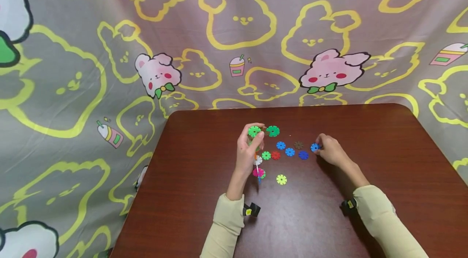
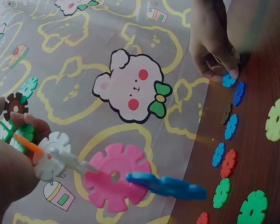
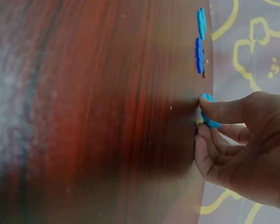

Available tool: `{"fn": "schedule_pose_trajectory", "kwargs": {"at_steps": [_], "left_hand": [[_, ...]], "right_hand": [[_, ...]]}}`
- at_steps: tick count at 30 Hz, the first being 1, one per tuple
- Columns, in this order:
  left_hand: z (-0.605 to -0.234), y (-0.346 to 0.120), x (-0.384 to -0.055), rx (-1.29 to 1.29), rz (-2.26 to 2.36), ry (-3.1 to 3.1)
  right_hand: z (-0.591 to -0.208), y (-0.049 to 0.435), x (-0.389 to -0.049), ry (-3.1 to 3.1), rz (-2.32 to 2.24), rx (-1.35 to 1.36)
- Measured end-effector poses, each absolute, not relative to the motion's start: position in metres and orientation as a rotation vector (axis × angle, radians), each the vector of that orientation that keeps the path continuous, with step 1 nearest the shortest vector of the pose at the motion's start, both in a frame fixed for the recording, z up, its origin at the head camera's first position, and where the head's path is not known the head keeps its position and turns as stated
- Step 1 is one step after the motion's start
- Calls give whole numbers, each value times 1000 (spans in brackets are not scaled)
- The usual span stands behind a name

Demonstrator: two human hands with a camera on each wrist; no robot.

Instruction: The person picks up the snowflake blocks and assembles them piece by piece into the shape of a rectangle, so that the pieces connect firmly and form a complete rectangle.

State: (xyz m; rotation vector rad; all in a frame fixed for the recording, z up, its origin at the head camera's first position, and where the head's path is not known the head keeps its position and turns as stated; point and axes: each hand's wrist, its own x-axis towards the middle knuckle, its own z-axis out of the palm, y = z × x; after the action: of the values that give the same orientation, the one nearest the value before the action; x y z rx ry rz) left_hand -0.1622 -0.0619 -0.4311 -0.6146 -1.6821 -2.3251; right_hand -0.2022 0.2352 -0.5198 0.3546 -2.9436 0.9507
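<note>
My left hand [image 1: 245, 155] holds up a chain of interlocked, notched plastic discs. In the left wrist view, a brown disc [image 2: 11, 108] and green discs [image 2: 21, 142] lie by its fingers. From there the chain runs through an orange disc [image 2: 28, 144] and a white disc [image 2: 49, 168] to a pink disc [image 2: 102, 196], with a blue disc [image 2: 172, 185] slotted in at the end. My right hand [image 1: 332, 151] pinches a single blue disc [image 1: 314, 147] between thumb and fingers, low over the table's right part; its fingertips partly cover it.
Loose discs lie between my hands on the brown table [image 1: 310, 217]: a dark blue disc [image 1: 303, 155], a brown disc [image 1: 297, 144], a red disc [image 1: 276, 155], a green disc [image 1: 266, 155] and others. Nearer me lies a yellow disc [image 1: 279, 181]. A patterned curtain [image 1: 219, 87] hangs behind.
</note>
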Motion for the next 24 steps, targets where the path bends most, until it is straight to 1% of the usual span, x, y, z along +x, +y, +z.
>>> {"fn": "schedule_pose_trajectory", "kwargs": {"at_steps": [4,8,11,16,24], "left_hand": [[-432,-61,-162,-569,-2323,-1671],[-432,-61,-163,-559,-2329,-1629],[-432,-61,-163,-578,-2339,-1613],[-431,-59,-162,-594,-2347,-1652],[-432,-54,-161,-609,-2318,-1693]], "right_hand": [[-518,235,-199,-2958,959,343],[-510,232,-196,-2928,1147,283],[-498,226,-192,-2858,1345,243],[-474,214,-181,-2748,1530,223],[-438,193,-164,-2613,1582,209]]}}
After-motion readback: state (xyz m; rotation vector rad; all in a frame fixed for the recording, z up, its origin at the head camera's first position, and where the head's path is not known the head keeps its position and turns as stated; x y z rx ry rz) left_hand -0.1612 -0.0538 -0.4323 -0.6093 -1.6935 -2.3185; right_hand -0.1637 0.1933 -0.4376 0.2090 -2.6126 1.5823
